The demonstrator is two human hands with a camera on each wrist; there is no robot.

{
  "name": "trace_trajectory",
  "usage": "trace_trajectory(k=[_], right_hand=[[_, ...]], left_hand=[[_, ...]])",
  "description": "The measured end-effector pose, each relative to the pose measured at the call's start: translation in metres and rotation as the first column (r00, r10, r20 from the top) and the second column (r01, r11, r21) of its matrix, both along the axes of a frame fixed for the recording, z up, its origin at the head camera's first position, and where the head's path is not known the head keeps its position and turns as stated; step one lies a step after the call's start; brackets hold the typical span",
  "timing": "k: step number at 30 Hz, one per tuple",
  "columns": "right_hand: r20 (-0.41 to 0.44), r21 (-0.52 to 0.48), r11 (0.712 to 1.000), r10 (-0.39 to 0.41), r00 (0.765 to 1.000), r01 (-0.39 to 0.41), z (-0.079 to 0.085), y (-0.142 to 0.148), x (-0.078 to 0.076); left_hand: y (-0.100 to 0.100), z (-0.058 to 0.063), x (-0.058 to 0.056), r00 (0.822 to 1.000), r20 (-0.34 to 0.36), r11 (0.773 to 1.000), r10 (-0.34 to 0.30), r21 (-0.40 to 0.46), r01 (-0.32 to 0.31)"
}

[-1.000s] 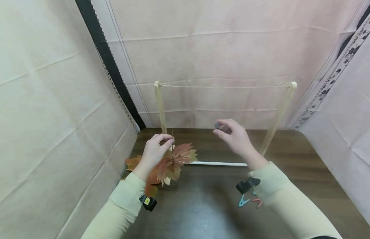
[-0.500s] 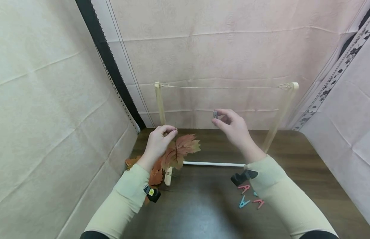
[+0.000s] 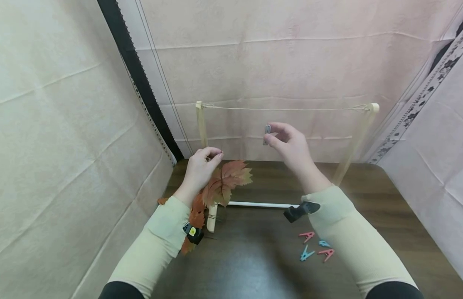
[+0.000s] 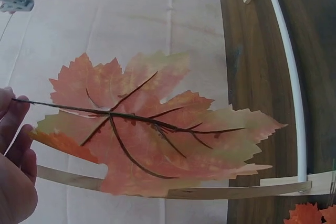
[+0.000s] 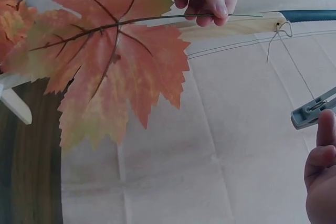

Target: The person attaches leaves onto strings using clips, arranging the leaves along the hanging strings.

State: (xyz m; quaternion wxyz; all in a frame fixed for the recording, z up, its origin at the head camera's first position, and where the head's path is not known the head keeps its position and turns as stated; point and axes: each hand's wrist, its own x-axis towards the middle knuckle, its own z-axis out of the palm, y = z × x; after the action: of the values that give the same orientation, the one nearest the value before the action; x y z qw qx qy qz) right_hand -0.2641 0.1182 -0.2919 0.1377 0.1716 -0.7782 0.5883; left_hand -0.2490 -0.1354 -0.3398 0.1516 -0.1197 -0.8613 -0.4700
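My left hand point(image 3: 201, 168) pinches the thin dark stem of an orange-green artificial maple leaf point(image 3: 225, 182), which hangs below the fingers near the left post. In the left wrist view the leaf point(image 4: 142, 124) spreads wide, its brown veins showing. A grey clothespin point(image 3: 267, 133) is held between thumb and fingers of my right hand point(image 3: 289, 145), below the string point(image 3: 276, 109). The right wrist view shows the clothespin point(image 5: 310, 113) at the right edge, apart from the leaf. The string is tied between two wooden posts.
Pink and blue clothespins point(image 3: 307, 252) lie on the dark wooden table point(image 3: 254, 257) at the right front. More orange leaves point(image 3: 197, 214) lie under my left forearm. A white rod point(image 3: 261, 204) runs low between the left post point(image 3: 202, 128) and right post point(image 3: 355, 145).
Both hands have risen toward the string, the leaf lifting with the left and the clothespin with the right. More of the clothespins on the table have come into sight.
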Motion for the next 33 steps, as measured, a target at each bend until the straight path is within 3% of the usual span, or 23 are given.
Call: trace_trajectory(k=[6,19,28,33], right_hand=[[0.005,-0.025,1.000,0.006,1.000,-0.006,0.010,-0.007,-0.005],[-0.011,0.087,0.996,-0.022,1.000,0.023,0.045,-0.022,-0.017],[0.006,-0.027,0.999,0.023,1.000,-0.023,0.064,-0.031,-0.020],[0.008,-0.070,0.997,0.039,0.999,-0.038,0.071,-0.041,-0.024]], left_hand=[[0.004,0.007,-0.002,1.000,-0.009,0.999,0.016,0.043,-0.016],[0.018,0.019,-0.014,0.998,0.013,0.992,0.062,0.114,-0.063],[0.021,0.023,-0.018,0.998,0.004,0.964,0.060,0.261,-0.059],[0.025,0.025,-0.020,0.996,0.004,0.955,0.088,0.283,-0.086]])
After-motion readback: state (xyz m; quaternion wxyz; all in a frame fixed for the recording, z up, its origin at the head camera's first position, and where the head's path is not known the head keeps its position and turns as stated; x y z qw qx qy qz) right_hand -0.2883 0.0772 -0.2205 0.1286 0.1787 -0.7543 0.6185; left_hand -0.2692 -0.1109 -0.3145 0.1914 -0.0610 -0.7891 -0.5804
